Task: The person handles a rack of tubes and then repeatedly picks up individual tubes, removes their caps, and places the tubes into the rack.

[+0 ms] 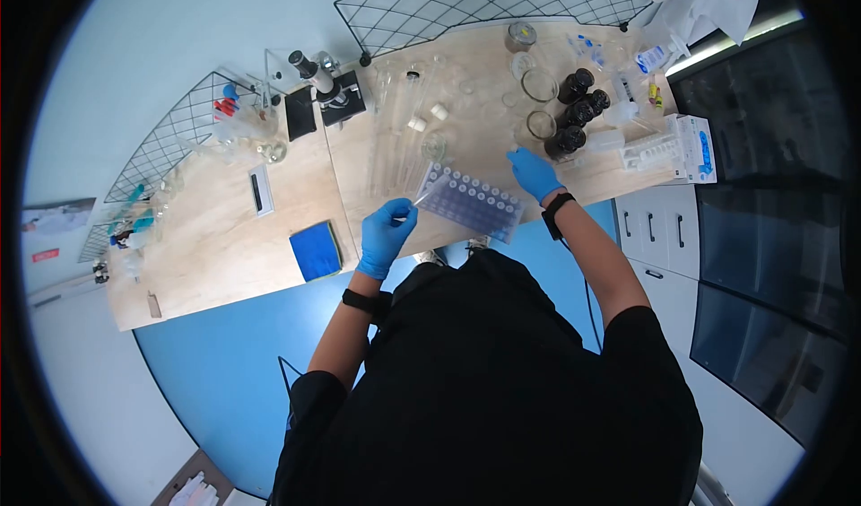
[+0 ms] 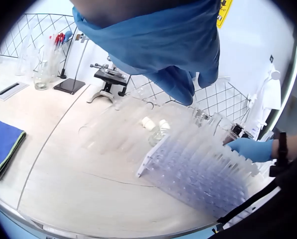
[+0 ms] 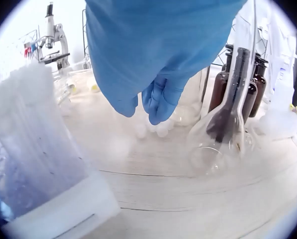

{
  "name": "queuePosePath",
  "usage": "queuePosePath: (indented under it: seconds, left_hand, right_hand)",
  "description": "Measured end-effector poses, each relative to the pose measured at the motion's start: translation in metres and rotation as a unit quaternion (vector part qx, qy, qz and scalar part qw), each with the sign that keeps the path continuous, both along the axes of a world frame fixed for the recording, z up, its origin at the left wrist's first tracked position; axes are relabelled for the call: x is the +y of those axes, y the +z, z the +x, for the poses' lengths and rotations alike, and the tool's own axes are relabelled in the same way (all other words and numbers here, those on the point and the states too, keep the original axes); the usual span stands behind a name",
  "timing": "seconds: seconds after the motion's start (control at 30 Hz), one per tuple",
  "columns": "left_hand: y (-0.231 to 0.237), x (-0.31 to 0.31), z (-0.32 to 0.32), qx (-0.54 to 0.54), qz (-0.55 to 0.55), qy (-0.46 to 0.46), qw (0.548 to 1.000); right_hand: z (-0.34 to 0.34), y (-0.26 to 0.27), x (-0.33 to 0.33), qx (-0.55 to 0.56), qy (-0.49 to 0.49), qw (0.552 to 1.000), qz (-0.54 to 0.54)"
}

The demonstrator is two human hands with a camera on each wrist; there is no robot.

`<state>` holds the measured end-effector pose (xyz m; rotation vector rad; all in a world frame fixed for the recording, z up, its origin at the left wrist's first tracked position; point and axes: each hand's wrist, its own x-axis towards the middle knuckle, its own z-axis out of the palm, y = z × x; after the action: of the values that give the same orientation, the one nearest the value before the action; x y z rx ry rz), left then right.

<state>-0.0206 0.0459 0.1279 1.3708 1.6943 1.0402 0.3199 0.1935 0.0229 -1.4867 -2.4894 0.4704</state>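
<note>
My left hand [image 1: 387,236] is gloved in blue and pinches a thin clear tube [image 1: 429,193] over the left end of the tube rack [image 1: 466,205]. The purplish see-through rack [image 2: 188,174] holds rows of white-capped tubes. In the left wrist view the hand [image 2: 163,50] hides the tube. My right hand [image 1: 535,174], also gloved, reaches over the table right of the rack. Its thumb and fingers [image 3: 161,102] point down with a small gap between them. Small white round pieces [image 3: 162,130] show right at the fingertips. A clear long-necked flask [image 3: 208,144] stands beside this hand.
Brown bottles [image 1: 567,141] and glass beakers [image 1: 541,126] stand beyond my right hand. Long glass tubes [image 1: 386,138] lie behind the rack. A microscope [image 1: 327,89] stands at the back, a blue cloth [image 1: 316,250] lies at the left, and a glove box [image 1: 698,150] is far right.
</note>
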Motion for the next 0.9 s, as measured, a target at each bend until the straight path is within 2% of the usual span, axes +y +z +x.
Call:
queuePosePath:
  seconds: [0.03,0.07,0.13,0.27,0.33,0.47,0.5,0.53,0.57,0.6,0.63,0.77,0.9]
  left_hand:
    - [0.007,-0.001,0.004,-0.007,0.001,-0.009,1.0]
    - [0.014,-0.002,0.008,-0.014,0.002,-0.018,1.0]
    - [0.028,-0.001,0.014,-0.011,-0.012,-0.029,0.999]
    - [0.035,-0.001,0.02,-0.024,0.0,-0.068,0.997]
    - [0.035,-0.001,0.022,-0.035,-0.008,-0.087,0.996]
    - [0.037,0.002,0.028,-0.043,0.002,-0.094,0.995]
    - [0.039,0.003,0.03,-0.052,0.005,-0.092,0.994]
    - [0.042,0.004,0.032,-0.063,0.007,-0.09,0.994]
    - [0.045,0.005,0.032,-0.063,0.009,-0.091,0.994]
    - [0.048,0.007,0.034,-0.061,0.021,-0.089,0.994]
    - [0.052,0.008,0.035,-0.06,0.033,-0.089,0.994]
    - [0.069,0.013,0.039,-0.072,0.058,-0.101,0.991]
    - [0.074,0.016,0.037,-0.087,0.067,-0.099,0.989]
  right_hand:
    - [-0.003,-0.004,0.005,-0.049,0.002,0.999,-0.005]
    - [-0.004,-0.007,0.009,-0.045,0.002,0.999,-0.005]
    - [-0.009,-0.008,0.016,-0.105,0.019,0.993,-0.041]
    - [-0.002,-0.023,0.018,-0.086,0.052,0.994,-0.032]
    - [0.002,-0.026,0.015,-0.019,0.023,0.999,-0.015]
    - [0.002,-0.007,0.017,-0.05,0.047,0.997,-0.029]
    - [-0.002,0.019,0.014,0.095,-0.001,0.989,-0.109]
    - [-0.008,0.049,0.009,0.238,-0.047,0.952,-0.186]
    - [-0.013,0.077,0.001,0.238,-0.048,0.952,-0.184]
    - [-0.018,0.107,-0.009,0.378,-0.068,0.898,-0.217]
    - [-0.022,0.131,-0.019,0.508,-0.087,0.821,-0.245]
    - [-0.031,0.186,-0.048,0.53,-0.066,0.786,-0.312]
    - [-0.037,0.193,-0.055,0.544,-0.094,0.772,-0.314]
